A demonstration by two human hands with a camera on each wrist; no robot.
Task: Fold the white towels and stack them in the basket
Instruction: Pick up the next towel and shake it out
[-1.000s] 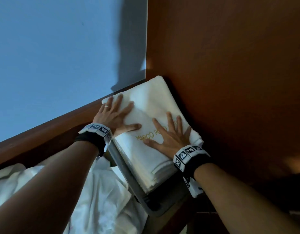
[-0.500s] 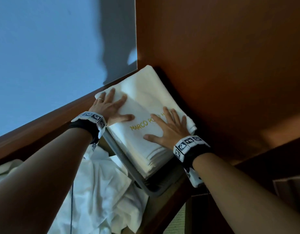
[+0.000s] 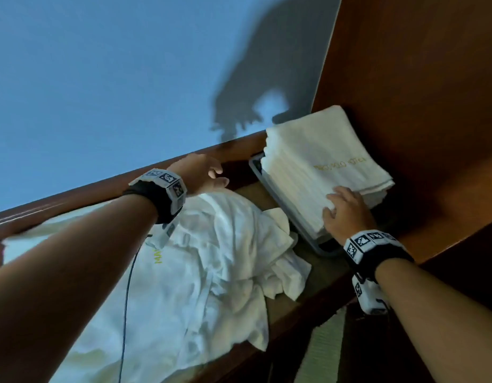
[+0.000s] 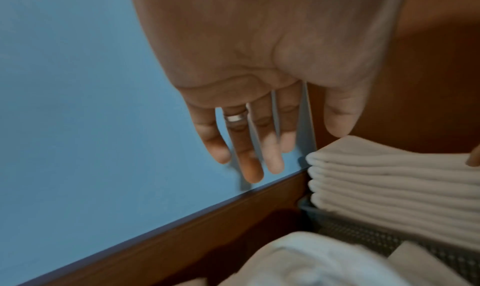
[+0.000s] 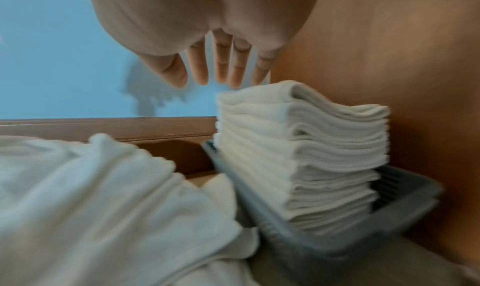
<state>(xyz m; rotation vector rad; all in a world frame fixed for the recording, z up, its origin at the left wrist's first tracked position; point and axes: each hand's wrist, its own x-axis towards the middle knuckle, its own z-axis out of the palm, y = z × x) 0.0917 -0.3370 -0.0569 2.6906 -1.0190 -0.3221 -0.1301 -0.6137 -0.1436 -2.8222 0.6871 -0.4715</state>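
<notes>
A tall stack of folded white towels (image 3: 319, 164) with gold lettering on top fills the grey mesh basket (image 3: 303, 230) in the corner; the stack of folded towels (image 5: 298, 151) rises well above the basket (image 5: 337, 239) rim. My right hand (image 3: 345, 211) hovers over the stack's near edge, fingers straight and spread, holding nothing. My left hand (image 3: 203, 172) hangs in the air left of the basket, above a heap of unfolded white towels (image 3: 198, 266), fingers relaxed and empty. The left hand's fingers (image 4: 244, 153) are straight, just beside the folded stack (image 4: 389, 179).
A blue wall (image 3: 101, 92) stands behind a wooden ledge (image 3: 73, 200). A brown wooden panel (image 3: 419, 92) closes the right side behind the basket. A thin cable (image 3: 127, 294) hangs from my left wrist over the towel heap.
Both hands have lifted off the top of the folded stack. The left hand has swung left, away from the basket; the right has drawn back to the stack's near edge.
</notes>
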